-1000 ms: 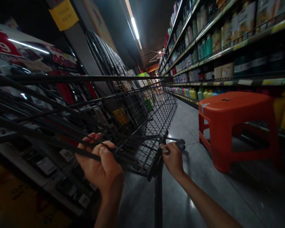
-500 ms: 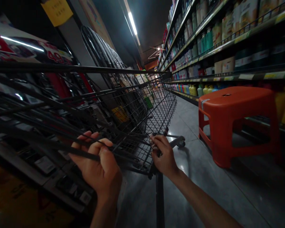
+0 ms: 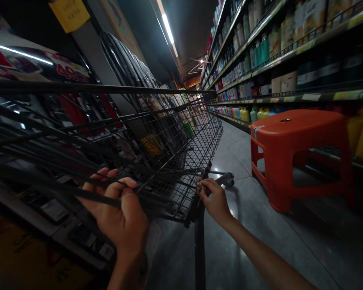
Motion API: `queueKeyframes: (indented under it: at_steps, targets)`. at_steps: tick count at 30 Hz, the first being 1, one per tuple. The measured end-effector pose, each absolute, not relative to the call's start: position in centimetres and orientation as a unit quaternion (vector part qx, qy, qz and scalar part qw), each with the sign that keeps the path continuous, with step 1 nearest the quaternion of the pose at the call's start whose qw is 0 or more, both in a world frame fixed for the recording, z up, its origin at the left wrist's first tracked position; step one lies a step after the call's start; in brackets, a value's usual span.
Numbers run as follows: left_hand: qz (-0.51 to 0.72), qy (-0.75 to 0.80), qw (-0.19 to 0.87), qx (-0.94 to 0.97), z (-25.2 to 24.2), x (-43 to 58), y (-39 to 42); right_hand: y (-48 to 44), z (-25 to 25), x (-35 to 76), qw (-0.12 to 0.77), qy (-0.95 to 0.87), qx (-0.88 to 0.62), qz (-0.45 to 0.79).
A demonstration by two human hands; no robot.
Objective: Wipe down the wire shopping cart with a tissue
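A black wire shopping cart (image 3: pixel 169 161) stretches from the left edge to the middle of the view. My left hand (image 3: pixel 121 213) is closed round a dark bar at the cart's near side, palm up, fingertips showing beyond the bar. Further right, my right hand (image 3: pixel 214 199) pinches a small crumpled, pale brownish cloth (image 3: pixel 199 185) between thumb and fingers. That cloth lies against the dark frame at the cart's lower corner. A wheel (image 3: pixel 229 180) shows on the floor just beyond my right hand.
An orange plastic stool (image 3: pixel 299 125) stands on the grey tiled floor (image 3: pixel 230 249) to the right. Behind it, long shelves (image 3: pixel 314 96) hold bottles. Left of the cart hang dark packaged goods (image 3: pixel 124 60), with a yellow sign (image 3: pixel 69 14) above.
My right hand has shifted slightly right along the cart's corner with the cloth. My left hand sits slightly further left, still round the bar. The view has shifted a little.
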State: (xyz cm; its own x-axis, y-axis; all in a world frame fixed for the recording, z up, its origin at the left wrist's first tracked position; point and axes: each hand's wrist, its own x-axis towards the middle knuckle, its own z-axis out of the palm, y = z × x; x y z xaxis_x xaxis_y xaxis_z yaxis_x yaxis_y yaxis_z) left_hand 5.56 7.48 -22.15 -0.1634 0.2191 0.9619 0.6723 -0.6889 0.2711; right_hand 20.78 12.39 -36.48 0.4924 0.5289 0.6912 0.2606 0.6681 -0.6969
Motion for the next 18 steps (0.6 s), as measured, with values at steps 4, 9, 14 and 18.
queueKeyframes:
  at_steps: [4,9,14,18]
  targets:
    - [-0.678,-0.345,0.175,-0.625,-22.3,5.4,7.5,13.2,-35.4,21.5,0.785,-0.430,-0.438,0.085]
    - [-0.675,-0.350,0.176,-0.625,-22.3,5.6,7.5,13.4,-32.5,21.0,0.807,-0.426,-0.406,0.052]
    - [-0.677,-0.346,0.188,-0.622,-22.2,6.0,7.2,13.7,-32.8,19.9,0.781,-0.515,-0.353,0.027]
    - [-0.670,-0.368,0.192,-0.615,-22.1,6.1,7.0,14.3,-34.0,20.3,0.779,-0.509,-0.365,0.021]
